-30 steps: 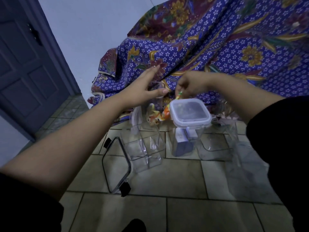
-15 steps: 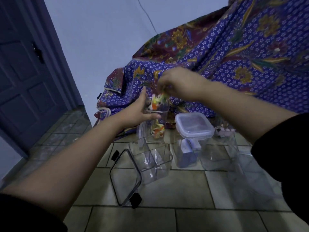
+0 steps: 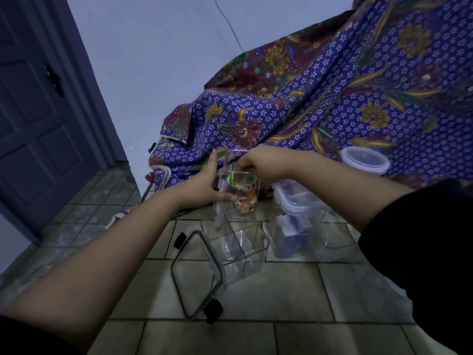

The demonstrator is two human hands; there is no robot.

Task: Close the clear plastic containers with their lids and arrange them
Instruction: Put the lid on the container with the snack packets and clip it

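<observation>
A tall clear container (image 3: pixel 242 198) with colourful wrapped pieces inside stands on the floor by the cloth. My left hand (image 3: pixel 203 183) holds its left side, thumb up and fingers round the front. My right hand (image 3: pixel 258 163) is at its open rim, fingers curled down into it. In front lies an open clear container (image 3: pixel 236 248) with a divider, and a black-rimmed lid with clips (image 3: pixel 195 275) leans against it. To the right stands a container shut with a white-rimmed lid (image 3: pixel 298 201). A round lidded tub (image 3: pixel 364 160) sits on the cloth.
A purple flowered cloth (image 3: pixel 332 98) drapes over something behind the containers. More clear plastic pieces (image 3: pixel 337 234) lie at the right on the tiled floor (image 3: pixel 281 290). A dark door (image 3: pixel 33 124) stands at the left beside a pale wall.
The view has tilted up. My right hand has come down from above the tall container to its rim, and my left hand has closed round its side.
</observation>
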